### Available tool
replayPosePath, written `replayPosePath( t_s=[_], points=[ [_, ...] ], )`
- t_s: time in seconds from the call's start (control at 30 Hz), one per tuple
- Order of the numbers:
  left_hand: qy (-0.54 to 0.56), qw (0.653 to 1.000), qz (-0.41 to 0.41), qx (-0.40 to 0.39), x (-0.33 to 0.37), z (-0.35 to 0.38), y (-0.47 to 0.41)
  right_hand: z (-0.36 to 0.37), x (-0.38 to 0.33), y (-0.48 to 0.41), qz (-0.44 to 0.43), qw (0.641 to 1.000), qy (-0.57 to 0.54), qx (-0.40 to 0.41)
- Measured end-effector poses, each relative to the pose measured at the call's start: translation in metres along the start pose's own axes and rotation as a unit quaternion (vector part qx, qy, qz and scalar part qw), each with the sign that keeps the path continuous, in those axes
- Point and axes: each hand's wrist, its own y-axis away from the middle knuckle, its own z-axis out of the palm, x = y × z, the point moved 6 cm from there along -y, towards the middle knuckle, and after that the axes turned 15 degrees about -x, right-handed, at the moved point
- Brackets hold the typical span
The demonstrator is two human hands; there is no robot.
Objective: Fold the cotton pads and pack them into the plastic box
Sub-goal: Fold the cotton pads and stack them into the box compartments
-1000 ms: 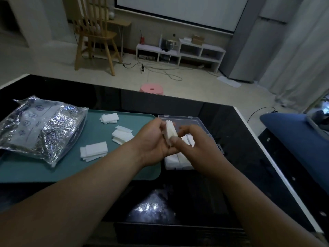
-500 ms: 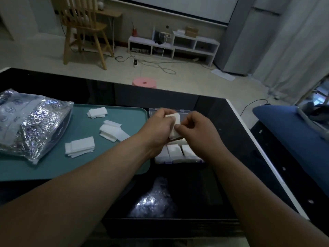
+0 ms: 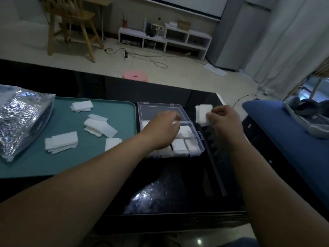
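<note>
A clear plastic box [image 3: 200, 139] lies open on the black table, its lid [image 3: 156, 111] folded back. Folded white pads [image 3: 179, 144] fill its near compartments. My left hand [image 3: 162, 129] hovers over the box's middle, fingers bent down and blurred; a bit of white shows at the fingertips, and I cannot tell whether it holds anything. My right hand [image 3: 224, 118] is off the box's right side, above the table, pinching a folded cotton pad [image 3: 203, 113]. Several unfolded pads [image 3: 99, 126] lie on the teal tray [image 3: 35, 164].
A crinkled silver foil bag [image 3: 19, 120] rests on the tray's left end. More pad stacks [image 3: 61, 142] sit near the tray's front. A blue cushioned seat [image 3: 284, 125] stands close to the table's right edge. A pink stool [image 3: 135, 76] is beyond the far edge.
The hands have parted. My right hand carried the folded pad to the right, off the box. My left hand dropped lower over the box.
</note>
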Motion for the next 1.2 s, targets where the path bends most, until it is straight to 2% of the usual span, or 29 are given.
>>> replayPosePath(
  t_s=[0.1,0.2,0.33,0.63,0.77,1.0,1.2],
  points=[
    [-0.181,0.983,-0.004,-0.036,-0.003,0.023,-0.005,0.017,0.014,-0.008,0.003,0.998,0.053,-0.026],
    [-0.241,0.97,-0.015,-0.038,-0.01,0.034,-0.006,0.033,0.021,-0.016,-0.005,0.996,0.086,-0.038],
    [-0.234,0.972,-0.012,-0.014,-0.011,0.033,-0.009,0.049,0.028,-0.023,-0.005,0.987,0.154,-0.041],
    [-0.226,0.974,-0.008,-0.009,-0.015,0.037,-0.012,0.059,0.03,-0.024,-0.016,0.983,0.183,-0.019],
    [-0.23,0.973,-0.006,-0.014,-0.014,0.037,-0.011,0.063,0.031,-0.021,-0.024,0.961,0.275,-0.003],
    [-0.246,0.969,0.001,-0.014,-0.013,0.039,-0.013,0.063,0.03,-0.019,-0.046,0.942,0.331,0.013],
    [-0.282,0.958,0.042,-0.019,-0.005,0.046,-0.014,0.06,0.036,-0.019,-0.051,0.956,0.29,-0.014]
  ],
)
